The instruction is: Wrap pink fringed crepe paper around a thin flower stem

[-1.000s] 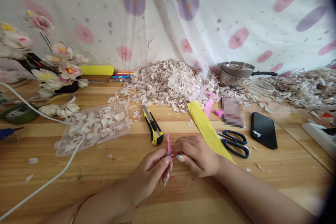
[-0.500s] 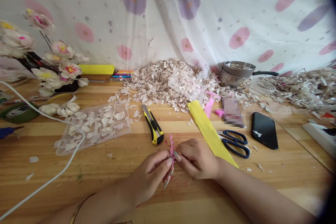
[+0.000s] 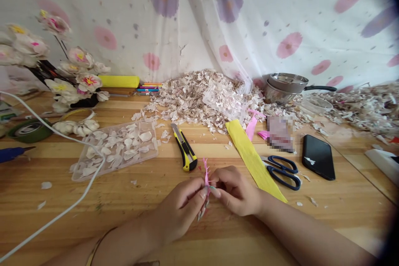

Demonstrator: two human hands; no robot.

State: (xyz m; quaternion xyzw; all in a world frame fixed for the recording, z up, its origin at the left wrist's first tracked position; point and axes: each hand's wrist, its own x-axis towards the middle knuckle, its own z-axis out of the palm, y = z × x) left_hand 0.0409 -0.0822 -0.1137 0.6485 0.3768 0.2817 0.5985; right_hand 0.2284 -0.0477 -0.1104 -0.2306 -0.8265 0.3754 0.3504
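My left hand [image 3: 190,203] pinches a narrow pink crepe paper strip [image 3: 205,171], fringed along its right edge and standing upright above the fingertips. From the right, my right hand [image 3: 235,191] has thumb and forefinger closed on the strip's fringe, close to the left thumb. The strip's lower part is mostly hidden by the fingers. Just beyond the hands lies a yellow and black utility knife [image 3: 184,149] with its blade out. A yellow crepe paper strip [image 3: 249,153] runs past my right wrist, beside dark blue-handled scissors [image 3: 283,170].
A clear plastic tray [image 3: 75,170] of white petals lies left, crossed by a white cable [image 3: 84,189]. A petal heap [image 3: 199,95] and metal pot [image 3: 283,87] stand behind. A black phone [image 3: 318,156] lies right; artificial flowers [image 3: 79,83] and green tape [image 3: 29,131] are left.
The view has shifted slightly, moving everything a little rightward. My right fingers have loosened from a tighter curl and shifted at the fringe; my left hand keeps its pinch.
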